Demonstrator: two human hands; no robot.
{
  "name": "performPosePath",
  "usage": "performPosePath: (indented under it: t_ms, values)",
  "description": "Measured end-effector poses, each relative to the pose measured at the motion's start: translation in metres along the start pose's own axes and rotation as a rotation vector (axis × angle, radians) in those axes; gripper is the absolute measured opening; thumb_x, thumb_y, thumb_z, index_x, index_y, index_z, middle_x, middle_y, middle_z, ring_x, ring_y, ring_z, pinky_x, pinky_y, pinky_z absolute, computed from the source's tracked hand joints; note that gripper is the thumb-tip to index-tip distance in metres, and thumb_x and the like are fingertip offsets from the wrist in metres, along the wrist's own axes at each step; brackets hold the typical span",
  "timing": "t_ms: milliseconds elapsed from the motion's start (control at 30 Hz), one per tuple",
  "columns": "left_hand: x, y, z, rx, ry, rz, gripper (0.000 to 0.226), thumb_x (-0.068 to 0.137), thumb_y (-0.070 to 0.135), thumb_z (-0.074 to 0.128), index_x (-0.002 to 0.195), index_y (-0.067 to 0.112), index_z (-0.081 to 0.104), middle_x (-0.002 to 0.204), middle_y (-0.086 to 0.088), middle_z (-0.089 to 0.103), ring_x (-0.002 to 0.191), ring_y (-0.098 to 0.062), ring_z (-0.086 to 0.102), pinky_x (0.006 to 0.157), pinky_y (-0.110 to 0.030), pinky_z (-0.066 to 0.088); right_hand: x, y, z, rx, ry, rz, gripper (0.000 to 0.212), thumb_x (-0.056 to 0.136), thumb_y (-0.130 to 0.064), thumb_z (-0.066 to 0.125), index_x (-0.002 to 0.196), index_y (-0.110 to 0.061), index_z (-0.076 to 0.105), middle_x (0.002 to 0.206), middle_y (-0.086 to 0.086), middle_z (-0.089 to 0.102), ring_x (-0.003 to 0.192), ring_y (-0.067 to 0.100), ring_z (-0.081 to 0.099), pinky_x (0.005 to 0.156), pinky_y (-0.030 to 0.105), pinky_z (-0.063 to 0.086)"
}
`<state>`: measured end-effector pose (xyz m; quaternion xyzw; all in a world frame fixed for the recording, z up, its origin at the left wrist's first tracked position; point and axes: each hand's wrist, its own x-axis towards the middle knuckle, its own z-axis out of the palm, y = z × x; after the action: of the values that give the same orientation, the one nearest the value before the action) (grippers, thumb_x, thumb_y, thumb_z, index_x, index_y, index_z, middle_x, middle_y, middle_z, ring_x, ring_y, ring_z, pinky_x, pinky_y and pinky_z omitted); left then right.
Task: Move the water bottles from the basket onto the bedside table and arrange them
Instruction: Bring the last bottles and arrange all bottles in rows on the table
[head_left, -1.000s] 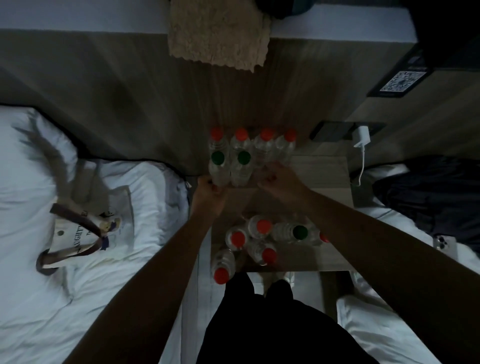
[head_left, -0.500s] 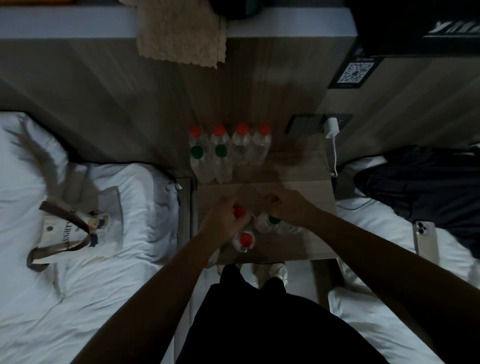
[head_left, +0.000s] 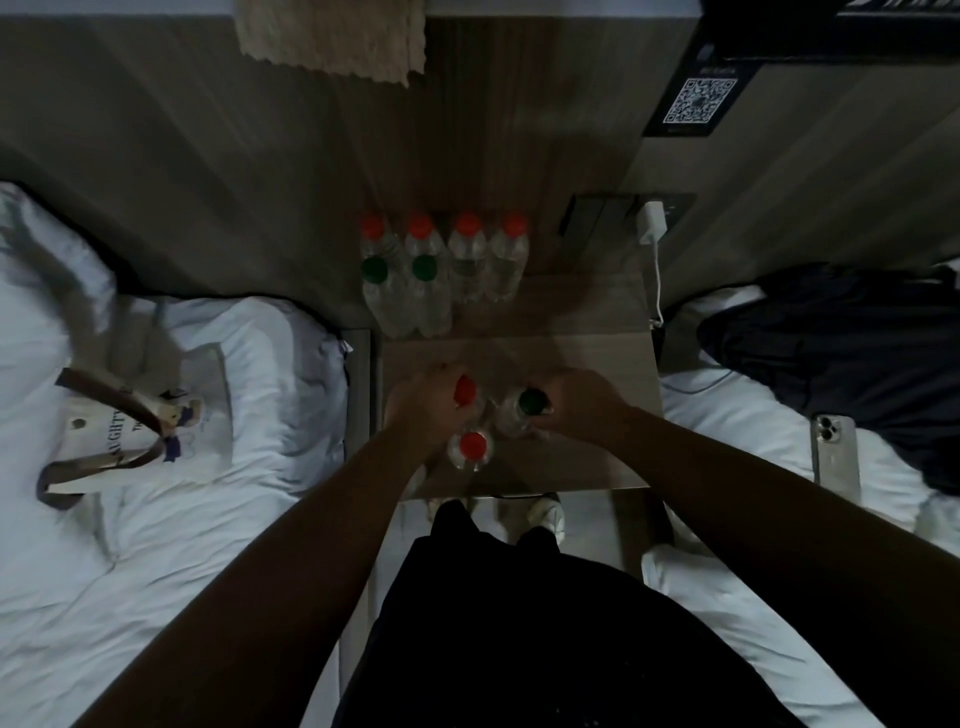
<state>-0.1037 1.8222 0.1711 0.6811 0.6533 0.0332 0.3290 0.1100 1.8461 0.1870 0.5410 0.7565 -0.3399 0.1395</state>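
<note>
Red-capped bottle (head_left: 465, 391) sits clasped in the left hand (head_left: 421, 410), fingers (head_left: 439, 373) curled round it; the right hand (head_left: 576, 402) grasps a green-capped bottle (head_left: 531, 401) at the desk's (head_left: 597, 364) near side. Six bottles (head_left: 467, 260) stand along its far edge.

Clear plastic bottles (head_left: 470, 260) on matt wood-grain table (head_left: 597, 364).

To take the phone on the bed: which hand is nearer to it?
Right. The right hand grips a green-capped bottle left of the phone; the left hand, gripping a red-capped bottle, is farther away.
</note>
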Motion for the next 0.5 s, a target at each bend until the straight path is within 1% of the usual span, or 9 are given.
performPosePath:
  t_ms: [33,100,200,233,300,367,400,467,500]
  values:
    - [0.001,-0.001,0.0,0.001,-0.003,-0.001,0.055,0.066,0.069,0.04,0.102,0.031,0.053,0.1,0.003,0.063,0.089,-0.019,0.06,0.084,-0.042,0.051,0.001,0.0,0.001,-0.005,0.012,-0.007,0.047,0.085,-0.042,0.066,0.123,-0.015,0.058,0.116,0.011,0.065,0.105,0.028,0.06,0.08,0.028,0.04]
    - [0.004,-0.004,-0.001,-0.004,0.004,0.0,0.049,0.066,0.069,0.044,0.096,0.031,0.055,0.091,0.005,0.064,0.084,-0.016,0.061,0.082,-0.039,0.051,0.005,0.001,0.002,0.032,0.056,-0.004,0.043,0.084,-0.04,0.067,0.119,-0.015,0.06,0.111,0.011,0.067,0.1,0.027,0.062,0.077,0.026,0.039]
    - [0.009,-0.008,-0.008,-0.05,0.005,-0.003,0.041,0.072,0.062,0.052,0.091,0.026,0.06,0.086,0.003,0.066,0.082,-0.017,0.063,0.078,-0.036,0.052,0.011,0.0,-0.005,0.086,0.134,0.016,0.042,0.085,-0.038,0.067,0.121,-0.017,0.061,0.11,0.009,0.068,0.101,0.027,0.062,0.084,0.029,0.045]
    - [0.012,-0.008,-0.011,-0.059,-0.004,-0.007,0.035,0.075,0.054,0.058,0.093,0.024,0.062,0.089,0.001,0.067,0.084,-0.018,0.063,0.079,-0.036,0.052,0.014,0.001,-0.008,0.091,0.153,0.025,0.042,0.084,-0.04,0.067,0.12,-0.019,0.061,0.11,0.007,0.068,0.101,0.026,0.063,0.086,0.031,0.046]
    - [0.018,-0.013,-0.017,-0.049,-0.022,-0.034,0.028,0.078,0.04,0.066,0.1,0.022,0.063,0.097,-0.001,0.067,0.09,-0.02,0.063,0.081,-0.037,0.052,0.023,-0.001,-0.018,0.098,0.172,0.047,0.034,0.083,-0.041,0.067,0.112,-0.024,0.063,0.105,0.003,0.069,0.097,0.022,0.064,0.085,0.032,0.048]
    - [0.02,-0.017,-0.021,-0.067,0.003,-0.009,0.031,0.077,0.041,0.066,0.102,0.024,0.061,0.096,0.001,0.066,0.087,-0.018,0.062,0.079,-0.036,0.052,0.034,-0.004,-0.029,0.126,0.18,0.064,0.024,0.083,-0.039,0.067,0.103,-0.027,0.064,0.099,0.0,0.068,0.094,0.021,0.063,0.081,0.033,0.049]
    - [0.02,-0.019,-0.022,-0.088,0.034,0.029,0.032,0.077,0.045,0.066,0.102,0.025,0.06,0.094,0.003,0.065,0.085,-0.015,0.062,0.079,-0.036,0.053,0.04,-0.006,-0.035,0.137,0.183,0.062,0.023,0.083,-0.036,0.067,0.102,-0.025,0.063,0.098,0.001,0.067,0.094,0.021,0.062,0.079,0.032,0.047]
    - [0.022,-0.022,-0.023,-0.125,0.074,0.082,0.034,0.077,0.045,0.068,0.102,0.025,0.059,0.093,0.005,0.065,0.085,-0.012,0.06,0.081,-0.035,0.051,0.055,-0.011,-0.044,0.147,0.19,0.059,0.027,0.084,-0.033,0.066,0.106,-0.02,0.063,0.101,0.003,0.065,0.096,0.021,0.06,0.077,0.03,0.043]
    - [0.024,-0.023,-0.025,-0.138,0.082,0.089,0.034,0.077,0.043,0.069,0.103,0.024,0.059,0.093,0.004,0.065,0.085,-0.013,0.06,0.081,-0.033,0.051,0.063,-0.012,-0.048,0.16,0.201,0.063,0.03,0.083,-0.034,0.066,0.109,-0.019,0.062,0.104,0.004,0.065,0.098,0.022,0.06,0.079,0.031,0.044]
